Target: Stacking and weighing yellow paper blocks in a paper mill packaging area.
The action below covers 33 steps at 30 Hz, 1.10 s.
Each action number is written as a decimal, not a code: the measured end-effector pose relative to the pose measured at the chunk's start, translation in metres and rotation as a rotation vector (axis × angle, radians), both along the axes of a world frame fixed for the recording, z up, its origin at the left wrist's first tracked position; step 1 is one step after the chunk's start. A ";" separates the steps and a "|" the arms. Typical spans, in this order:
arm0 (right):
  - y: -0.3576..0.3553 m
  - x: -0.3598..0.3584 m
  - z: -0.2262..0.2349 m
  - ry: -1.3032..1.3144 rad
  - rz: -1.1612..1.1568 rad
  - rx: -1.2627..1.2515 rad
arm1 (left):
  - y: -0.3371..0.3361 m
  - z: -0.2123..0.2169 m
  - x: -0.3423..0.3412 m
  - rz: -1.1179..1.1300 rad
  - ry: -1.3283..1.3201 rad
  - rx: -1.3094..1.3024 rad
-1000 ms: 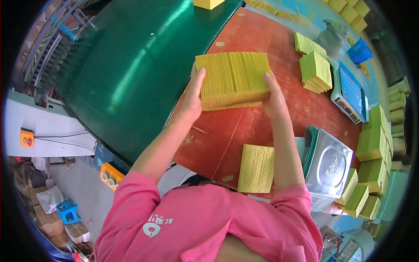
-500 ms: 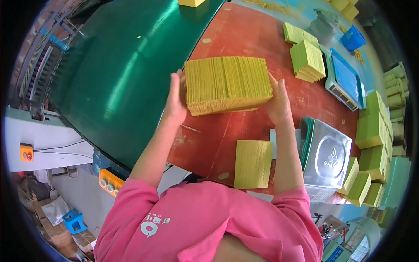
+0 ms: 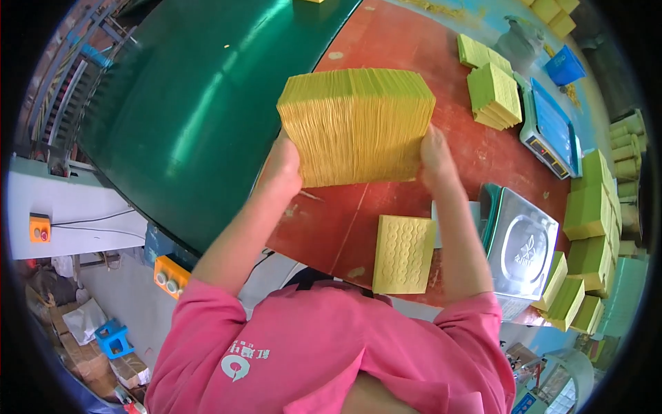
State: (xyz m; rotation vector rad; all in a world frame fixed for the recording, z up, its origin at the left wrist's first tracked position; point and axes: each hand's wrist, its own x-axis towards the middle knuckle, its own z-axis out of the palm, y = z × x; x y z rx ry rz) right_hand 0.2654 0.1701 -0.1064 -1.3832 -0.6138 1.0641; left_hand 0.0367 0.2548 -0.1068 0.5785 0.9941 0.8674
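1. Yellow paper stack (image 3: 357, 127) was up off the red table (image 3: 386, 41), held in front of the person between both hands; a second earlier it had sat lower and farther off, flat over the table, so it had been raised and tipped until its edge face stood toward the camera
2. That lift suggested, as a judgement, that the sheets were being squared up in the hands rather than left lying
3. Left hand (image 3: 281, 169) pressed the stack's left side and right hand (image 3: 436, 153) its right side, fingers closed against the paper, clamping it between the palms
4. Nearest, a single embossed yellow sheet (image 3: 403, 254) lay on the table's near edge, just left of a steel weighing scale (image 3: 522, 250)
5. Left of the stack ran the green conveyor belt (image 3: 200, 103)
6. Farther right lay smaller yellow-green piles (image 3: 493, 93) beside a blue-topped scale (image 3: 552, 127)
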 end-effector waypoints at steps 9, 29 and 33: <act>0.000 0.021 -0.017 -0.215 0.205 -0.390 | 0.023 -0.013 -0.033 -0.279 0.498 0.017; 0.051 -0.002 -0.064 0.173 -0.007 0.066 | 0.054 -0.045 -0.022 -0.193 -0.063 0.125; 0.039 0.019 -0.076 0.088 -0.003 0.101 | 0.050 -0.044 -0.007 -0.224 -0.002 0.128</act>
